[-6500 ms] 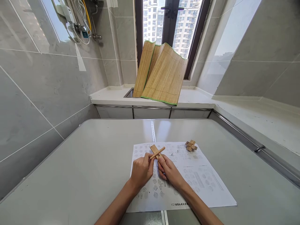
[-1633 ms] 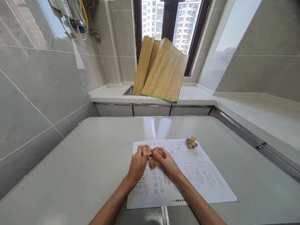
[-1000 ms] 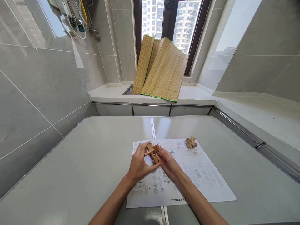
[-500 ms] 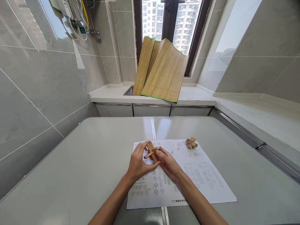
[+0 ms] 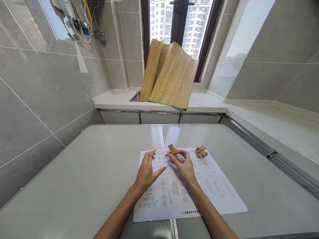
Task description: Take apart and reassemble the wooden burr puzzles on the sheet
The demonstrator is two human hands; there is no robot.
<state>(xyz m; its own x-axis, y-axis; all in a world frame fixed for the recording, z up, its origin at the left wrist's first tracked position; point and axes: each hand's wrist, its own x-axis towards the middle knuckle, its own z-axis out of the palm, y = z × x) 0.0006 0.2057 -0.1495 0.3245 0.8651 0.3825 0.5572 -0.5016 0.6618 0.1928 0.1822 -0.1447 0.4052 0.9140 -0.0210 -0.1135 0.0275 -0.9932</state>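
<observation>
A small wooden burr puzzle point(image 5: 171, 149) of crossed sticks is between the fingers of my right hand point(image 5: 184, 166), at the top of the printed sheet. Left of it, my left hand point(image 5: 147, 170) holds nothing; its thumb and fingers are spread apart just over the paper. The printed sheet point(image 5: 199, 205) lies under both hands and carries rows of small line diagrams. To the right of my right hand, a second wooden burr puzzle point(image 5: 201, 151) rests at the sheet's upper right corner.
The white table point(image 5: 99, 172) has a seam down its middle. Beyond it, a bamboo mat point(image 5: 171, 79) leans against the window on a white ledge point(image 5: 112, 103). Tiled walls stand on both sides, with hoses and cables point(image 5: 83, 23) at the upper left.
My left hand has let go of the puzzle and opened. My right hand has carried it up and right, towards the other puzzle. The view has shifted slightly.
</observation>
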